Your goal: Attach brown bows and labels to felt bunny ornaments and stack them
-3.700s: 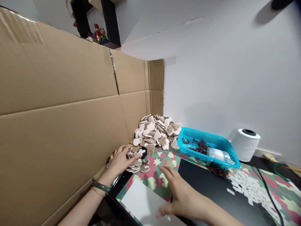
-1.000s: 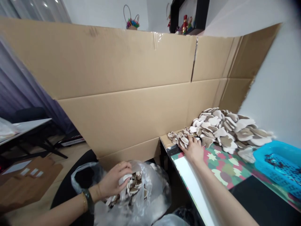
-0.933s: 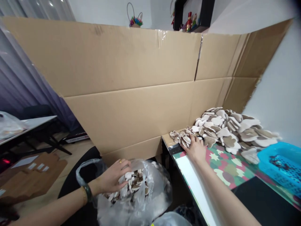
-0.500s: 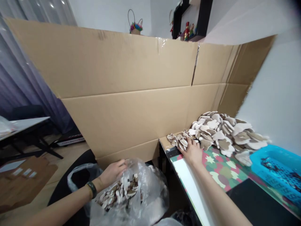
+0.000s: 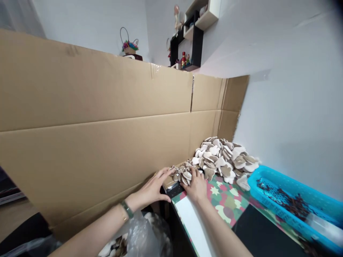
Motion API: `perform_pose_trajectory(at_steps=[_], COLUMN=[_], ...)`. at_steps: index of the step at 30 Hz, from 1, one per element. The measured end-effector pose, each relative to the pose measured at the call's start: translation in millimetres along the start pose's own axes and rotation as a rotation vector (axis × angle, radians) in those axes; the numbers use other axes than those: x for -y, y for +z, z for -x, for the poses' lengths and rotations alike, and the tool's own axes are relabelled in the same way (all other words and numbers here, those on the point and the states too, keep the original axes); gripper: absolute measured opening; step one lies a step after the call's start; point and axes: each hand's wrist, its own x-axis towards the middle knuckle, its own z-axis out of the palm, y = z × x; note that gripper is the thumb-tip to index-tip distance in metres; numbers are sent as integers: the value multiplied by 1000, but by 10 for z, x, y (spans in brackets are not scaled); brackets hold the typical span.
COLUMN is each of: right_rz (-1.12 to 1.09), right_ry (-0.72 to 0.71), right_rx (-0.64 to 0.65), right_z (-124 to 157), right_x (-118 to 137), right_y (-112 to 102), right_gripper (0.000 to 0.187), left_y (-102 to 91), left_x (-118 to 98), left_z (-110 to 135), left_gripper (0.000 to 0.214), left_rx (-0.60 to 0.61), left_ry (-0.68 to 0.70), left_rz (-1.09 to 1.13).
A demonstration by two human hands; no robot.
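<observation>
A small cluster of flat brown-and-cream plush cutouts (image 5: 184, 172) lies at the table's near left corner. My right hand (image 5: 197, 185) rests flat on its right side, fingers spread. My left hand (image 5: 153, 188) reaches up from below, fingers stretched out to the cluster's left edge, holding nothing. A big heap of the same cutouts (image 5: 224, 159) is piled behind, in the corner against the cardboard. Below the table edge a clear plastic bag (image 5: 135, 240) holds more cutouts.
A tall cardboard sheet (image 5: 93, 117) walls off the table's left side. A blue plastic basket (image 5: 270, 185) with dark brown bits stands at the right. The table has a star-patterned cloth (image 5: 227, 200), a white sheet (image 5: 191, 225) and a black mat (image 5: 265, 239).
My left hand has come out of the plastic bag and risen to the small cluster on the table corner. My right hand stays on the cluster. The view has swung right.
</observation>
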Motion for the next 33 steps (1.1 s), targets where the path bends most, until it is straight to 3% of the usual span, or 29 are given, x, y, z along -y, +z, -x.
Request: perform_pose_trajectory(at_steps=[2,4,9,14,19,23,28,33], right_rz=[-17,-37,-86,-115,-137,-206,-461,-602], right_ry=[11,30,60,40,43,43,-6,-66], right_rx=[4,5,-5,-29,-52,-96,-174,-288], right_z=[1,-3,-30,-66,-96,-84,-63,-67], right_x=[9,14,4,-13,-14,-29,-87,-133], right_y=[-9,-7,47,93,91,95,105,36], right_gripper=[98,105,110,117,114,97,85,76], left_y=[117,217,471,721,816,956,1185,1222], left_x=[83,184,256,140,57,-45,-249,-462], left_z=[-439,-792,-1218,-1353,-1392,-1352,-1350,-1402], left_gripper=[130,134,77,58,48,47,49,42], left_rx=[93,153,102,23,-90,-281,-532,-679], left_ry=[29,42,-8,-45,-93,-149,-235,-236], left_rz=[12,84,223,297,445,604,824,1035])
